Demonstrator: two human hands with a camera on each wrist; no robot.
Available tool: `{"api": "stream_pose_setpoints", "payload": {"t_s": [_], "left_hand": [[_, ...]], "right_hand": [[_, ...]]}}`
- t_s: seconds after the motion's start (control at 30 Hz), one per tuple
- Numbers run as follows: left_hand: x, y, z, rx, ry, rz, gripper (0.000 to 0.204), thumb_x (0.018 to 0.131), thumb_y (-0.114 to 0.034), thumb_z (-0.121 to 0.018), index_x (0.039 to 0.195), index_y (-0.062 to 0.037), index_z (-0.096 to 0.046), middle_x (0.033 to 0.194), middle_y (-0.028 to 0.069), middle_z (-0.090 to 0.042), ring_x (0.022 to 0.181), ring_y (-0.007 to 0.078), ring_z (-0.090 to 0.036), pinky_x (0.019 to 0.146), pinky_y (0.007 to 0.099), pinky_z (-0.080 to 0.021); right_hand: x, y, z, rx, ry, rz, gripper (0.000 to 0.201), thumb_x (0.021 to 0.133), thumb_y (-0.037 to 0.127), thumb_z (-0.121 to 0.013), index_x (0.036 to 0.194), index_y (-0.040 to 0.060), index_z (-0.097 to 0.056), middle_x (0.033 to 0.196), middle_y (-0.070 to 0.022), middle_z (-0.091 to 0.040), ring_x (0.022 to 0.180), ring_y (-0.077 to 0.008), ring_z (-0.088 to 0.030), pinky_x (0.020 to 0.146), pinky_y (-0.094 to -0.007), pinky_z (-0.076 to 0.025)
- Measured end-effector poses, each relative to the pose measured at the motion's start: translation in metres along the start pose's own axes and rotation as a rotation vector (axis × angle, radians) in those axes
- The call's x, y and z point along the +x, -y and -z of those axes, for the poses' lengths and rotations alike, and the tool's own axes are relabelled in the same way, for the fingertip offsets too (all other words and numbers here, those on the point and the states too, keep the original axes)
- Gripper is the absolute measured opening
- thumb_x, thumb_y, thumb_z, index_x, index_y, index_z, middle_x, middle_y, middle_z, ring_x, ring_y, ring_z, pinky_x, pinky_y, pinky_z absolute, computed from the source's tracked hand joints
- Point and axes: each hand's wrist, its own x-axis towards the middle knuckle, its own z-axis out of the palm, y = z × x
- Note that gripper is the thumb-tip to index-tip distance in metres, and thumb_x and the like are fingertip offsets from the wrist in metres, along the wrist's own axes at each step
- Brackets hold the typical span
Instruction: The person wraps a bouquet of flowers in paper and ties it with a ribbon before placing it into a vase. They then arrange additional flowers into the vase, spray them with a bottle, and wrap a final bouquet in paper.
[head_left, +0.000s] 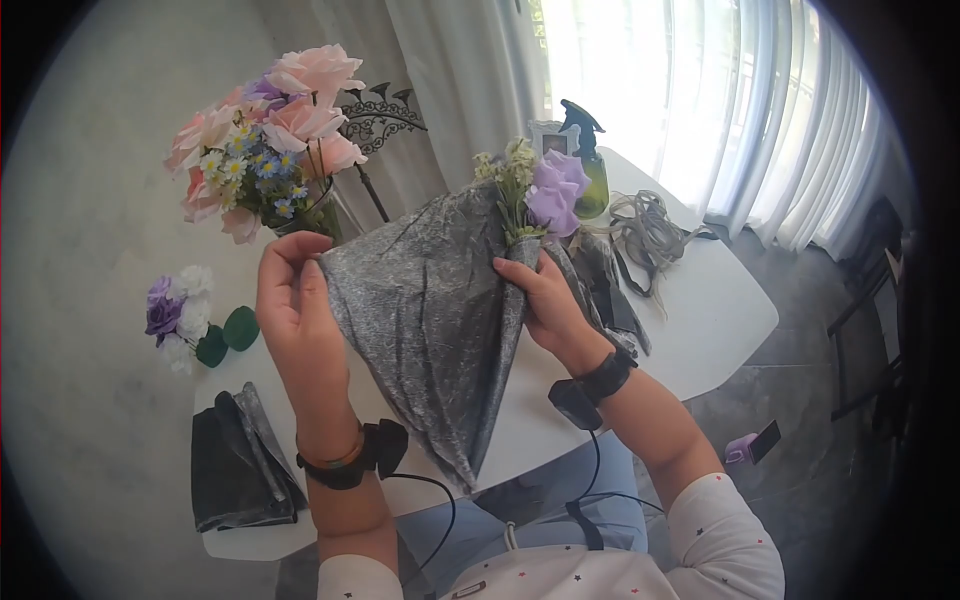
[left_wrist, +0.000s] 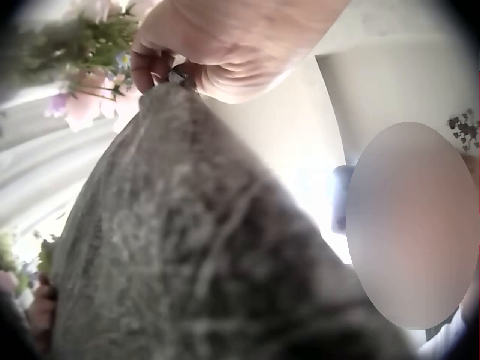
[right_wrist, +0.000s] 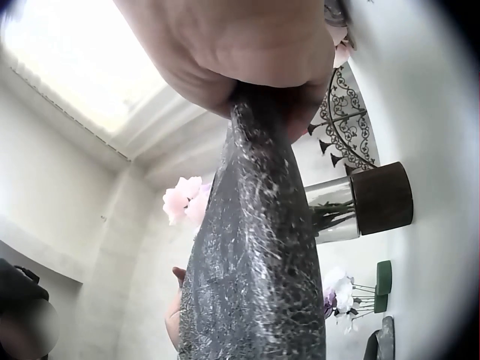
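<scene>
A sheet of dark grey, silver-flecked wrapping paper (head_left: pixel 420 300) is folded into a cone, its point toward my lap. From its far right end rise a lilac rose (head_left: pixel 556 195) and small pale-green blossoms (head_left: pixel 512 168), their stems hidden inside. My left hand (head_left: pixel 302 330) pinches the paper's outer left corner between thumb and fingers, and the left wrist view shows that corner (left_wrist: pixel 169 86) pulled taut. On the other side, my right hand (head_left: pixel 562 315) grips the rolled edge just below the rose, thumb on the near face. The right wrist view shows the paper's fold (right_wrist: pixel 255 195) running down from that hand.
A vase of pink roses (head_left: pixel 315 75) stands behind my left hand. White and purple flowers (head_left: pixel 180 310) and folded dark paper (head_left: pixel 240 465) lie left on the white table (head_left: pixel 715 320). Grey ribbon (head_left: pixel 650 235) and a green spray bottle (head_left: pixel 594 185) are at the back right.
</scene>
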Motion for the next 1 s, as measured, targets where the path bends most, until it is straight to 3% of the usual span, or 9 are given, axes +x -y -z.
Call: {"api": "stream_pose_setpoints", "payload": {"t_s": [0.17,0.23,0.27,0.37,0.57,0.63,0.77,0.83,1.0], "left_hand": [[0.013,0.004,0.042,0.543,0.076,0.044,0.017,0.089,0.003,-0.042,0.101,-0.0006,-0.053,0.086,0.0079,-0.055,0.083,0.0169,-0.053,0.078,0.0305,-0.042],[0.015,0.019,0.054,0.787,0.374,0.067,0.017,0.087,0.003,-0.045,0.101,-0.0016,-0.053,0.088,0.0134,-0.057,0.084,0.0274,-0.056,0.076,0.0375,-0.044],[0.013,0.019,0.054,0.809,0.426,0.064,0.015,0.087,-0.002,-0.049,0.101,-0.0006,-0.054,0.092,0.0169,-0.058,0.089,0.0354,-0.056,0.080,0.0405,-0.044],[0.004,0.033,0.045,0.940,0.466,-0.170,0.017,0.088,-0.008,-0.051,0.101,0.0008,-0.056,0.094,0.0174,-0.059,0.092,0.0360,-0.056,0.085,0.0403,-0.043],[-0.003,0.032,0.010,0.816,0.603,0.072,0.039,0.090,-0.030,-0.057,0.104,0.0059,-0.056,0.100,0.0241,-0.060,0.094,0.0390,-0.057,0.083,0.0419,-0.043],[0.003,0.029,0.002,0.699,0.507,0.142,0.036,0.091,-0.029,-0.057,0.100,0.0063,-0.057,0.083,0.0237,-0.059,0.075,0.0332,-0.058,0.068,0.0385,-0.044],[0.002,0.030,-0.007,0.550,0.351,0.172,0.031,0.091,-0.025,-0.058,0.092,0.0060,-0.056,0.068,0.0192,-0.054,0.059,0.0242,-0.051,0.057,0.0350,-0.040],[-0.003,0.032,-0.013,0.430,0.254,0.089,0.029,0.093,-0.023,-0.058,0.079,0.0019,-0.053,0.061,-0.0023,-0.039,0.059,0.0053,-0.034,0.052,0.0244,-0.028],[-0.007,0.030,-0.022,0.404,0.247,0.064,0.028,0.093,-0.022,-0.058,0.079,0.0012,-0.053,0.061,-0.0028,-0.039,0.059,0.0045,-0.034,0.052,0.0234,-0.027]], "right_hand": [[0.002,-0.006,0.002,-0.061,-0.009,0.091,0.040,0.083,0.001,-0.061,0.119,0.0036,-0.045,0.106,-0.0065,-0.058,0.094,-0.0154,-0.061,0.081,-0.0307,-0.050],[0.005,-0.006,0.005,-0.065,-0.010,0.089,0.041,0.083,0.000,-0.060,0.120,0.0042,-0.044,0.107,-0.0061,-0.058,0.095,-0.0153,-0.060,0.082,-0.0306,-0.050],[0.005,-0.006,0.006,-0.072,-0.007,0.090,0.042,0.083,-0.001,-0.059,0.122,0.0048,-0.044,0.108,-0.0056,-0.058,0.096,-0.0153,-0.060,0.082,-0.0305,-0.051],[0.002,-0.002,0.002,-0.105,0.040,0.032,0.047,0.083,-0.003,-0.057,0.127,0.0056,-0.042,0.112,-0.0053,-0.057,0.098,-0.0152,-0.059,0.083,-0.0306,-0.050],[-0.002,-0.003,-0.003,-0.095,0.202,-0.025,0.057,0.084,-0.001,-0.062,0.135,0.0080,-0.038,0.119,-0.0049,-0.056,0.104,-0.0148,-0.058,0.090,-0.0305,-0.048],[-0.002,0.001,-0.004,-0.073,0.210,-0.054,0.057,0.084,-0.001,-0.063,0.134,0.0086,-0.038,0.119,-0.0045,-0.056,0.105,-0.0146,-0.057,0.091,-0.0304,-0.047],[0.000,-0.001,-0.001,-0.029,0.238,-0.081,0.054,0.085,0.001,-0.062,0.134,0.0100,-0.039,0.119,-0.0037,-0.055,0.105,-0.0137,-0.057,0.092,-0.0307,-0.047],[0.004,-0.004,0.005,-0.010,0.228,-0.094,0.053,0.086,0.004,-0.062,0.134,0.0107,-0.039,0.119,-0.0034,-0.055,0.104,-0.0139,-0.057,0.092,-0.0307,-0.047],[0.001,-0.004,0.008,-0.001,0.118,-0.127,0.050,0.088,0.009,-0.061,0.133,0.0080,-0.039,0.118,-0.0051,-0.055,0.101,-0.0137,-0.058,0.091,-0.0299,-0.047]]}}
